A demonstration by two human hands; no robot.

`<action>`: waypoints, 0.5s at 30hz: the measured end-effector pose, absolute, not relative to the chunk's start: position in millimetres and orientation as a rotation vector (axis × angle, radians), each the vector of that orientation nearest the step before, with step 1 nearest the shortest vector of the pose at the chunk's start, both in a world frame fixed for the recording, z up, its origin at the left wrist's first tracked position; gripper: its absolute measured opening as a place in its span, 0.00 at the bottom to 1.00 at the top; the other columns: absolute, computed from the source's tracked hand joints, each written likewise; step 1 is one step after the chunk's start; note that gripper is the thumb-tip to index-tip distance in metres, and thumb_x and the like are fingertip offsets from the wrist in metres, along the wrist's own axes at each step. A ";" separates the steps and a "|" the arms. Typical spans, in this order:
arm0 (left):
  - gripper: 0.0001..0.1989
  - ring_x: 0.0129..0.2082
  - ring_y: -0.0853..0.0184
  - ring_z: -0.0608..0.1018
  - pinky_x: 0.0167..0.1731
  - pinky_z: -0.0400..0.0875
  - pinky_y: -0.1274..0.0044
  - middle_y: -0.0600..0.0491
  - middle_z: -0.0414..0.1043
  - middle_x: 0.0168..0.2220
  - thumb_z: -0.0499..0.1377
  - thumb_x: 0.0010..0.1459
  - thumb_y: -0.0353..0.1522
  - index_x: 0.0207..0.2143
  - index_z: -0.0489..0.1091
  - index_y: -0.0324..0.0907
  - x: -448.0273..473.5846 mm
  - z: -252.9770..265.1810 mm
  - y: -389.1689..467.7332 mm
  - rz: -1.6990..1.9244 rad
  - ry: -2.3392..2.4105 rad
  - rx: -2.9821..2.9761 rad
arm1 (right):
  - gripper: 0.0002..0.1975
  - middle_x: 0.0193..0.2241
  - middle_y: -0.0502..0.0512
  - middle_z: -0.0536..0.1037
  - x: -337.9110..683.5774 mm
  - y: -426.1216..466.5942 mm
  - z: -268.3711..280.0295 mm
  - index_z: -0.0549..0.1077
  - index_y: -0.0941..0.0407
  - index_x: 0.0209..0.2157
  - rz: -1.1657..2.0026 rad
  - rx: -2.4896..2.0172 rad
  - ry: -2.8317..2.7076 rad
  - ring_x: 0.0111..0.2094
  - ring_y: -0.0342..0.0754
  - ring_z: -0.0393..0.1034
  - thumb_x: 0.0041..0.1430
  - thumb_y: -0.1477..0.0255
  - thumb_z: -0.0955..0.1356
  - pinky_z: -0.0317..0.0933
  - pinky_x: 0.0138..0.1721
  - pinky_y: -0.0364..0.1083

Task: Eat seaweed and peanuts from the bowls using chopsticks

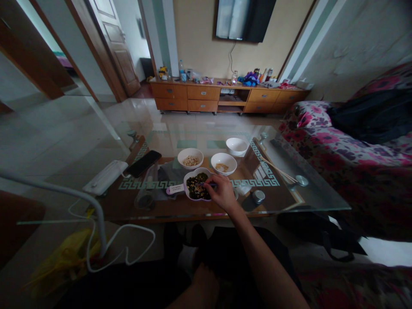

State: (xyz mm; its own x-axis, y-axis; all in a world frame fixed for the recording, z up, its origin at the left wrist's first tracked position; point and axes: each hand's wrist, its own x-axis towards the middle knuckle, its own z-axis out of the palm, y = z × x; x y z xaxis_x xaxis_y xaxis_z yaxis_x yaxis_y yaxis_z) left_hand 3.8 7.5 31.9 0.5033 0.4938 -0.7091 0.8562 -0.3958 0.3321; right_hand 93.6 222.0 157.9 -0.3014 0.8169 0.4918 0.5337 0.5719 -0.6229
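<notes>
A glass surface [299,201] is carrying everything here, and its transparency is judged to be the first risk: edges are being read poorly, so a dish nudged toward the near edge could be slid off. The dark-filled bowl [197,187] is sitting close to that near edge, roughly at its middle, with a pink handle [174,189] sticking out to the left; a knock on that handle could be tipping it. The bowl is white, shallow and heaped with dark, leafy-looking pieces. It is being worked by the right hand [222,193], whose fingers are being held narrowly pinched on a thin utensil [206,184] reaching into the food; pieces could be flicked out onto the glass if the pinch is loosened. The left hand [206,281] is resting low by the lap, and the state of its fingers cannot be told. Behind the bowl, three smaller white bowls are standing: one with pale nuts [190,158], one with a little food [223,163], one apparently empty [236,146]. A phone [143,163] is lying toward the left edge.
</notes>
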 end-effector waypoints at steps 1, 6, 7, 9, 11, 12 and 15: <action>0.19 0.58 0.44 0.74 0.62 0.63 0.54 0.34 0.75 0.55 0.55 0.66 0.30 0.56 0.76 0.33 4.4 37.4 8.9 -0.734 1.086 2.044 | 0.04 0.34 0.54 0.81 93.7 222.0 158.3 0.76 0.51 0.33 0.439 -1.084 -1.986 0.40 0.56 0.74 0.64 0.71 0.71 0.61 0.47 0.54; 0.19 0.59 0.45 0.74 0.63 0.63 0.54 0.34 0.74 0.55 0.55 0.66 0.28 0.56 0.76 0.32 6.1 49.4 10.4 -0.718 1.106 2.039 | 0.04 0.33 0.54 0.80 94.0 222.2 159.0 0.76 0.52 0.33 0.446 -1.070 -1.988 0.39 0.55 0.73 0.64 0.70 0.70 0.61 0.46 0.53; 0.19 0.59 0.45 0.74 0.62 0.64 0.54 0.34 0.75 0.55 0.55 0.65 0.27 0.56 0.76 0.33 6.1 47.5 9.9 -0.715 1.107 2.037 | 0.04 0.33 0.54 0.80 93.8 222.1 158.8 0.76 0.52 0.33 0.442 -1.068 -1.984 0.39 0.55 0.73 0.64 0.70 0.70 0.61 0.45 0.53; 0.19 0.59 0.44 0.74 0.62 0.64 0.53 0.34 0.74 0.55 0.56 0.65 0.27 0.56 0.76 0.34 5.8 41.6 8.8 -0.715 1.113 2.035 | 0.05 0.34 0.54 0.81 93.1 221.5 158.2 0.76 0.52 0.33 0.436 -1.071 -1.974 0.40 0.55 0.74 0.64 0.70 0.70 0.62 0.45 0.53; 0.19 0.59 0.45 0.74 0.62 0.64 0.53 0.34 0.74 0.55 0.55 0.65 0.27 0.56 0.77 0.35 5.0 36.4 8.6 -0.695 1.128 2.036 | 0.05 0.34 0.54 0.81 92.8 220.4 157.7 0.76 0.51 0.33 0.432 -1.074 -1.950 0.39 0.55 0.74 0.65 0.69 0.70 0.62 0.46 0.54; 0.19 0.59 0.45 0.75 0.62 0.64 0.53 0.35 0.74 0.55 0.55 0.65 0.27 0.56 0.77 0.35 4.6 35.2 8.8 -0.685 1.130 2.036 | 0.05 0.33 0.54 0.81 93.1 219.9 157.6 0.76 0.51 0.33 0.424 -1.074 -1.925 0.39 0.55 0.74 0.65 0.68 0.70 0.62 0.46 0.54; 0.19 0.58 0.45 0.75 0.60 0.66 0.53 0.35 0.75 0.54 0.55 0.64 0.26 0.55 0.77 0.35 3.6 38.3 10.8 -0.677 1.121 2.041 | 0.08 0.32 0.55 0.81 98.4 220.3 158.5 0.75 0.51 0.33 0.361 -1.079 -1.755 0.37 0.54 0.74 0.67 0.65 0.69 0.64 0.45 0.53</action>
